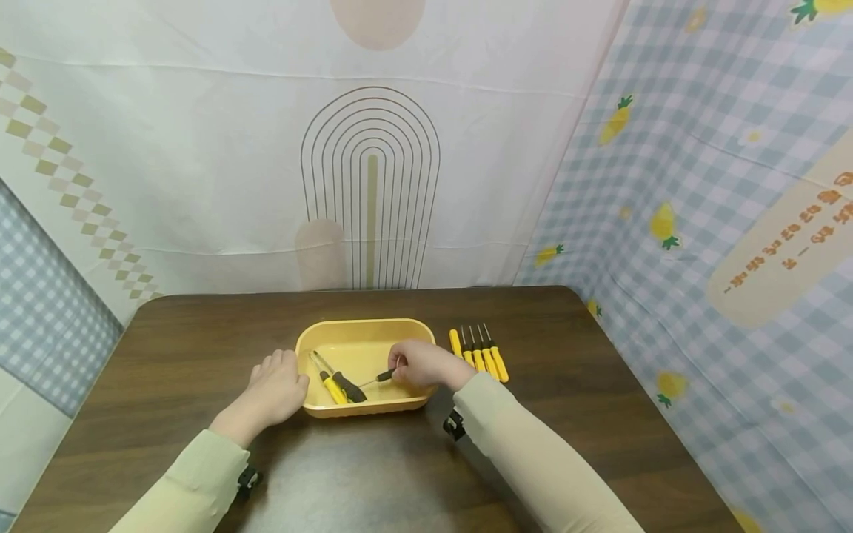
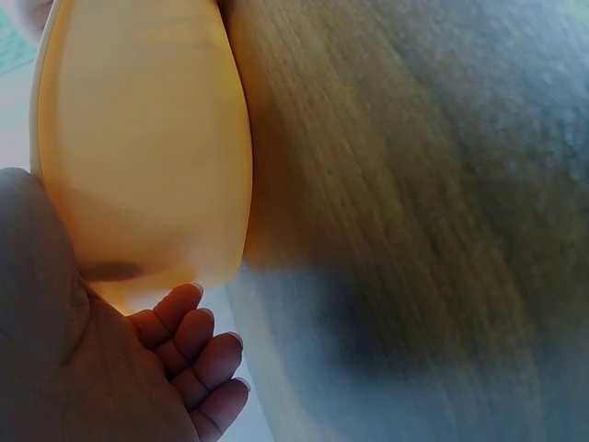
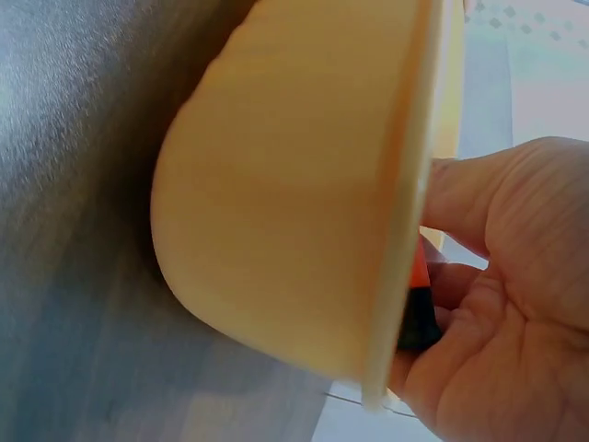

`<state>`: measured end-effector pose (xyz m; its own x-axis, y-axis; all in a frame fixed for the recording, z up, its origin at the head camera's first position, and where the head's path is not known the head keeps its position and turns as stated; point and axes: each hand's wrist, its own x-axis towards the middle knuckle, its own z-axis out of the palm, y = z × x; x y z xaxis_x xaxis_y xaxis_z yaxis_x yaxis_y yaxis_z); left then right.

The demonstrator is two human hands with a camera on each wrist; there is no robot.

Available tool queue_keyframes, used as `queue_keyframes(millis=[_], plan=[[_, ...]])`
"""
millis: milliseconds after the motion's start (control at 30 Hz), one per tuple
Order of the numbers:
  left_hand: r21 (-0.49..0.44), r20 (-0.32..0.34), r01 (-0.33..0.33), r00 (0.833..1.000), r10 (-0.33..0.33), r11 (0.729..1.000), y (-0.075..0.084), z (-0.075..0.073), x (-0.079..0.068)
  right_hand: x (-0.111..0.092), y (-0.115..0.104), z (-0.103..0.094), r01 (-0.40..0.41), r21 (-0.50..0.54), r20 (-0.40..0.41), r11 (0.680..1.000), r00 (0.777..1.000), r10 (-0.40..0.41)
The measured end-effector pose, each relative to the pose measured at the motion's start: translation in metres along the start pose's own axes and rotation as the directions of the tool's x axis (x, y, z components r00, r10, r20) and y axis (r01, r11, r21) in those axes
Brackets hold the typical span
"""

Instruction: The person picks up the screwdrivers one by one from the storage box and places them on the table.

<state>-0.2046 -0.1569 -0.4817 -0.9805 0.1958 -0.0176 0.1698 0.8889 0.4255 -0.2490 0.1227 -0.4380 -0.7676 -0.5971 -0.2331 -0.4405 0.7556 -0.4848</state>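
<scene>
In the head view my left hand (image 1: 276,389) rests against the left end of a yellow plastic tray (image 1: 366,409); the left wrist view shows its fingers (image 2: 207,368) loosely bent beside the tray wall. My right hand (image 1: 421,363) reaches over the tray's right part and grips a screwdriver (image 1: 385,375) by its handle, the thin shaft pointing left. A red and black piece of that handle shows below the thumb in the right wrist view. Inside the tray's left part lie a black-handled screwdriver (image 1: 349,386) and a yellow-handled screwdriver (image 1: 333,388).
Right of the tray, several yellow-handled screwdrivers (image 1: 486,360) lie side by side in a row on the dark wooden table (image 1: 373,474), with a yellow handle (image 1: 455,343) at their left. Patterned cloth (image 1: 220,163) hangs behind and beside the table.
</scene>
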Motion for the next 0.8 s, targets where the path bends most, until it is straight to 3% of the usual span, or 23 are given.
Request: queue_keyframes(millis=[233,800], plan=[[0.004,0.000,0.001,1.000,-0.001,1.000,0.001,0.000,-0.001,-0.002,0.000,-0.011,-0.017,-0.012,-0.076,1.000,0.997,0.016],[0.010,0.010,0.004,1.000,-0.004,1.000,0.003,-0.003,-0.002,-0.003,0.008,-0.019,-0.066,0.123,-0.198,0.990,0.976,0.090]])
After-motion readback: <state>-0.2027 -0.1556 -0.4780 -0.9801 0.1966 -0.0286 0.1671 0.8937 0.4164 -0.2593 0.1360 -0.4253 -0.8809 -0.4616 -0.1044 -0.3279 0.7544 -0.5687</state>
